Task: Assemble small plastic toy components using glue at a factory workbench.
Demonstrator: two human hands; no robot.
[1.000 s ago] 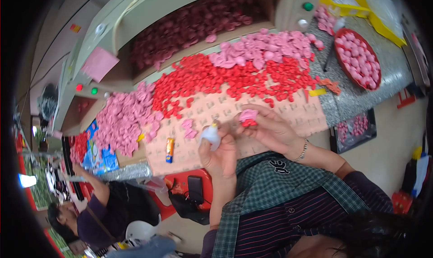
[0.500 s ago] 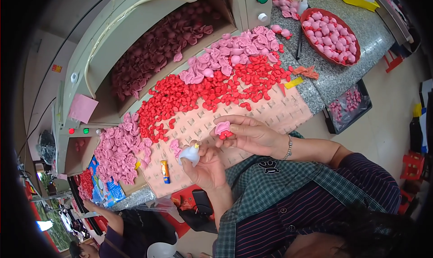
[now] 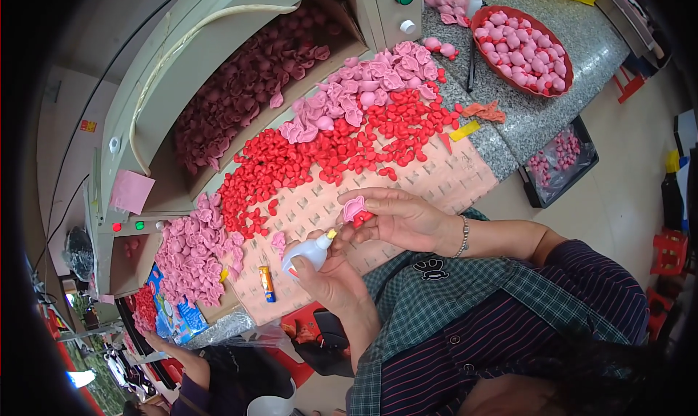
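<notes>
My left hand (image 3: 338, 281) is closed around a small white squeeze bottle (image 3: 310, 254) with a yellow tip. The tip points up and right, toward my other hand, with a small gap between. In the fingers of my right hand (image 3: 407, 220) is a soft pink piece (image 3: 353, 208), hollow and with a wavy rim. A glossy red piece (image 3: 361, 219) shows against its lower side, partly behind my fingers. Just left of the bottle, another pink piece (image 3: 278, 242) lies on the patterned pink sheet (image 3: 436, 180).
Red pieces (image 3: 283, 158) and pink pieces (image 3: 185, 252) are heaped along the sheet, before a cabinet opening (image 3: 240, 89) filled with more. A glue tube (image 3: 267, 284) lies near the edge. A red bowl (image 3: 563, 56) holds pink balls. At lower left, another person's arm (image 3: 185, 361) reaches in.
The bottle has turned so more of its side shows, and its tip has come nearer the pink piece. The whole view has shifted slightly.
</notes>
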